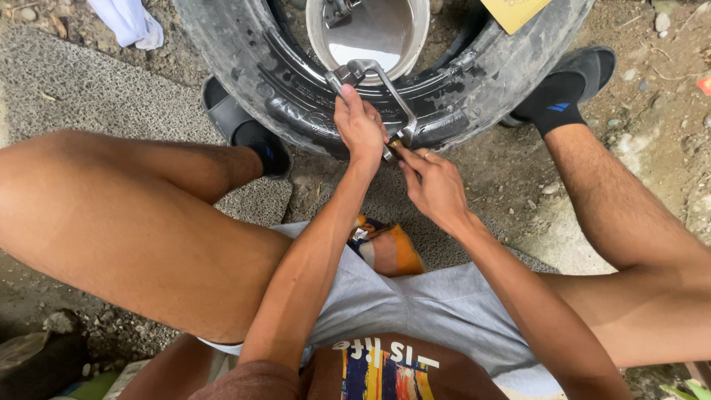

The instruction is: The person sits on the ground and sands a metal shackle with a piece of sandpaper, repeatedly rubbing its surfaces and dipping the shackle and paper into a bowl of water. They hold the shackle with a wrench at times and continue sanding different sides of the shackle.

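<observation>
Two hands work at the tyre's near sidewall: our left hand (361, 126) is closed around the bent metal tool (385, 89), our right hand (433, 185) pinches its small brass end. The tool looks rigid and smooth, best gripped mid-shaft; the tyre (296, 89) looks heavy.

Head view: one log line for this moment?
left hand: grips metal tool | right hand: fingertips at tool's lower end | tool: against tyre sidewall | basin: inside tyre

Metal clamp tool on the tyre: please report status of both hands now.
Left hand grips metal clamp tool on tyre. Right hand pinches its brass screw end. Nothing in the way.
</observation>
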